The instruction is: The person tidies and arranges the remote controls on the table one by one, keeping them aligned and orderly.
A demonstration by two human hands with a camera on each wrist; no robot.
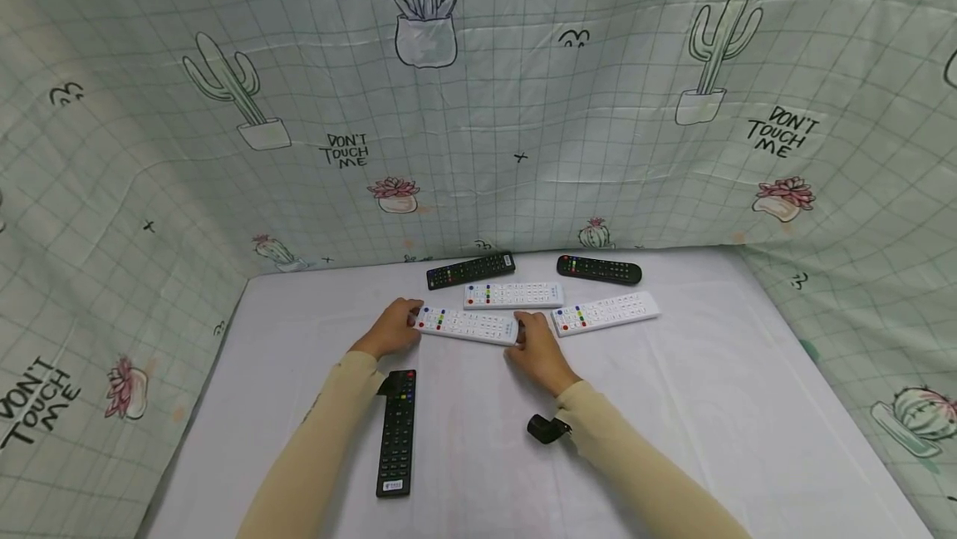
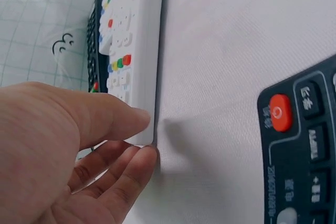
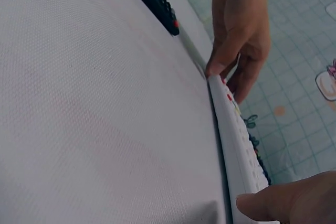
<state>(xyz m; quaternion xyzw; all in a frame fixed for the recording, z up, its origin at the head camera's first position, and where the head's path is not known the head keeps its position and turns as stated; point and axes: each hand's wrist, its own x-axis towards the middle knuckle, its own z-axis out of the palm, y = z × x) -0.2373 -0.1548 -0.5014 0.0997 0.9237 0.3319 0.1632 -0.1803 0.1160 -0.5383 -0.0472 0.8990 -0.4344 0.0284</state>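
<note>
Front white remote point(image 1: 467, 326) in middle of surface point(image 1: 467, 448), buttons up, colored buttons toward its left end, lying roughly left to right with the right end a bit nearer. The left hand point(image 1: 395, 330) pinches its left end, thumb on the near side, fingers curled round the end. The right hand point(image 1: 544, 354) grips its right end, thumb on the near side; other fingers mostly hidden in the right wrist view. Can't tell if the remote is fully down on the surface.

Back white remote point(image 1: 513, 296) just beyond it, slightly right. Right white remote point(image 1: 607, 312) to the right, angled, right end farther, near the right hand. Far left, a black remote point(image 1: 471, 271), tilted, right end farther. Far right, a rounded black remote point(image 1: 600, 270), red button at left end. Near black remote point(image 1: 396, 443) at near left, lengthwise, red button at far end, white label at near end, beside left sleeve point(image 1: 314, 439). Printed cactus cloth point(image 1: 516, 107) behind. Right sleeve point(image 1: 635, 456) carries a black wrist piece point(image 1: 547, 429).
</note>
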